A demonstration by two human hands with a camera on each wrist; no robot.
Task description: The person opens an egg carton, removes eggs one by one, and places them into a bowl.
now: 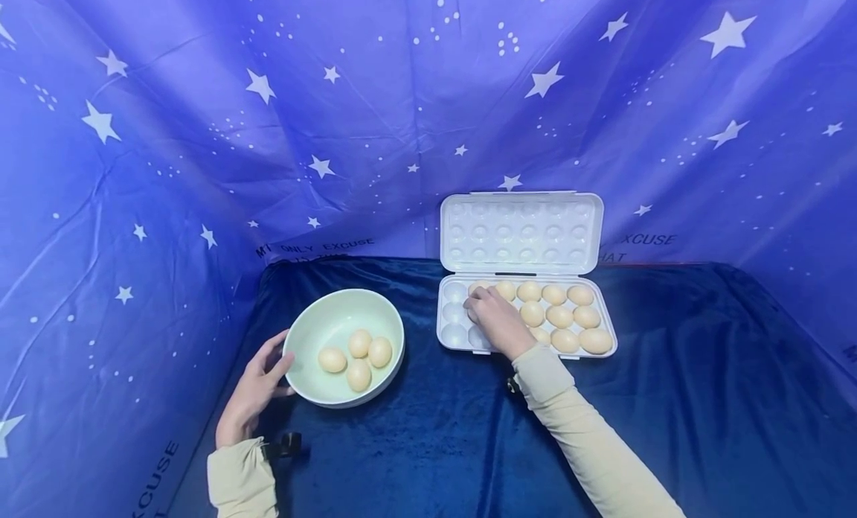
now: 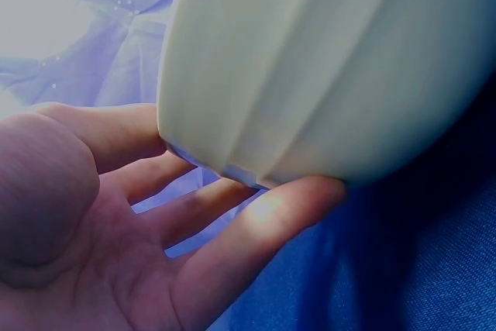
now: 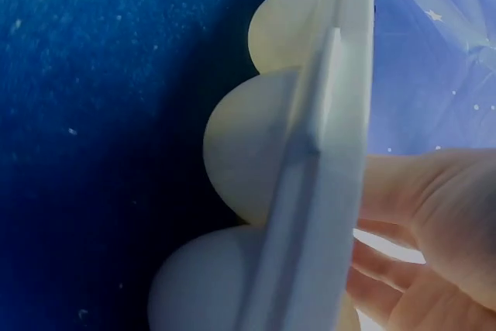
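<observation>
A pale green bowl [image 1: 308, 332] with several eggs [image 1: 358, 375] in it stands on the left. My left hand [image 1: 257, 384] holds its left side, thumb at the rim; the left wrist view shows the fingers [image 2: 209, 207] against the bowl's outside [image 2: 310, 75]. On the right, an egg carton [image 1: 609, 317] lies with its lid up. My right hand [image 1: 498, 321] reaches into its left part, fingers bent down; whether they grip an egg is hidden. The right wrist view shows the hand [image 3: 434, 230] behind the carton's edge [image 3: 333, 168].
The carton's raised lid [image 1: 522, 235] leans near the star-patterned backdrop [image 1: 375, 131]. Several eggs [image 1: 587, 317] fill the carton's right part, and cups [image 1: 454, 313] at its left are bare. Dark blue cloth [image 1: 415, 443] covers the table.
</observation>
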